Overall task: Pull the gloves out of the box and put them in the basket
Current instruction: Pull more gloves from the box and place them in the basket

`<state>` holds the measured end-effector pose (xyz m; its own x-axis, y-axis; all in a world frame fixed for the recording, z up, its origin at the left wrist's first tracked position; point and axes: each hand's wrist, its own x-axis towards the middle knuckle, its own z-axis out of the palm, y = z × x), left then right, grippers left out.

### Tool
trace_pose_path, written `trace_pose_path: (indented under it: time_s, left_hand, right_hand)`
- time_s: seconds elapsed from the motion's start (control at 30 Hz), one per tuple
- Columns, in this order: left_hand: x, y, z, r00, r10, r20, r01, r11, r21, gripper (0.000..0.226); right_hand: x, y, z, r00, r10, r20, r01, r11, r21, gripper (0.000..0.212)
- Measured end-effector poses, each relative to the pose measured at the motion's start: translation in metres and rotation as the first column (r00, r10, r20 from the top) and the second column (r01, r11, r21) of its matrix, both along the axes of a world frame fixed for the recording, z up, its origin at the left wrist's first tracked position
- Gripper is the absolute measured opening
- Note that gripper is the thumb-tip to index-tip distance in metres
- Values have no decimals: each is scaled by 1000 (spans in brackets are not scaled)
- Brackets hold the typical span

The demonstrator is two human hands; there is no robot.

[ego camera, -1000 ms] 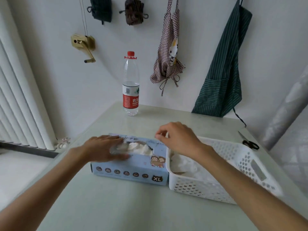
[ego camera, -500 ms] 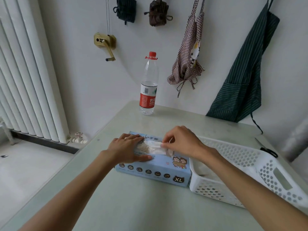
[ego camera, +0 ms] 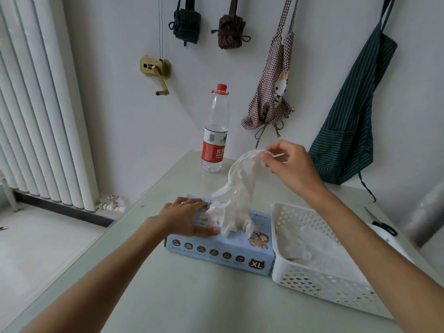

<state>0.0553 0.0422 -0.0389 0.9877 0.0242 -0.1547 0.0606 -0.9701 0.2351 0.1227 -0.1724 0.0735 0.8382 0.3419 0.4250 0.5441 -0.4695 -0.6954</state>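
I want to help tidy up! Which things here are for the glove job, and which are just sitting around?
For the job:
glove, pinched by the right hand
glove box, held down by the left hand
white basket, gloves already inside

Just around:
water bottle
scissors
checked apron and green apron on the wall

One box (ego camera: 219, 251), one basket (ego camera: 319, 288), two aprons (ego camera: 271, 92)
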Motion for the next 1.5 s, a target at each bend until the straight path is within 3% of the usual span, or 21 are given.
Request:
trace_pose_path:
  time_s: [0.1, 0.2, 0.33, 0.47, 0.6, 0.77, 0.9, 0.97, 1.03, 1.1, 1.23, 1.3, 1.37, 1.43, 1.5]
  left_hand:
    - [5, 4, 10, 998, -2, -64, -8, 988, -155, 132]
    - [5, 2, 34, 1000, -3, -12, -1, 933, -359, 141]
    - [10, -28, 66, 978, -17, 207, 139, 795, -591, 109]
    - [18, -55, 80, 873, 118, 474, 233, 752, -616, 41]
    - [23, -66, 107, 803, 241, 545, 245, 701, -670, 36]
    - [30, -97, 156, 924, 61, 377, 212, 737, -642, 28]
    - [39, -122, 169, 949, -28, 316, 198, 830, -521, 24]
    - [43, -131, 168, 944, -44, 326, 221, 818, -531, 27]
    - [44, -137, 167, 946, -68, 316, 245, 790, -562, 22]
    - [44, -140, 164, 959, -89, 270, 244, 749, -616, 25]
    - [41, -139, 157, 960, -142, 240, 269, 703, -658, 20]
    - [37, -144, 157, 955, -168, 245, 292, 681, -672, 22]
    - [34, -151, 161, 946, -177, 271, 317, 679, -662, 23]
    - [33, -161, 166, 935, -195, 297, 346, 692, -633, 23]
    - [34, -169, 171, 923, -223, 314, 375, 708, -599, 24]
  right_hand:
    - [0, -7, 2, 999, -6, -50, 4, 998, -58, 11]
    - [-2, -12, 4, 974, 78, -214, -55, 992, 112, 18]
    - [-8, -17, 9, 900, 221, -376, -132, 960, 247, 20]
    - [-10, -32, 14, 919, 199, -341, -82, 941, 329, 12]
    - [-6, -69, 28, 903, 200, -381, -54, 931, 361, 13]
    - [-10, -96, 48, 877, 275, -393, -224, 960, 170, 89]
    - [-16, -110, 57, 840, 359, -407, -364, 929, 68, 107]
    - [-15, -118, 52, 871, 303, -386, -333, 943, -12, 99]
    - [-12, -126, 46, 925, 226, -304, -246, 969, -29, 70]
    - [-10, -138, 42, 950, 185, -252, -176, 983, 57, 46]
    - [-9, -166, 35, 871, 275, -407, -161, 943, 291, 28]
    - [-5, -185, 30, 798, 308, -517, -277, 951, 138, 39]
    - [-4, -205, 27, 734, 311, -604, -453, 887, -94, 63]
    - [-2, -218, 26, 668, 383, -638, -519, 854, -30, 97]
    - [-8, -209, 27, 689, 436, -579, -462, 880, 113, 114]
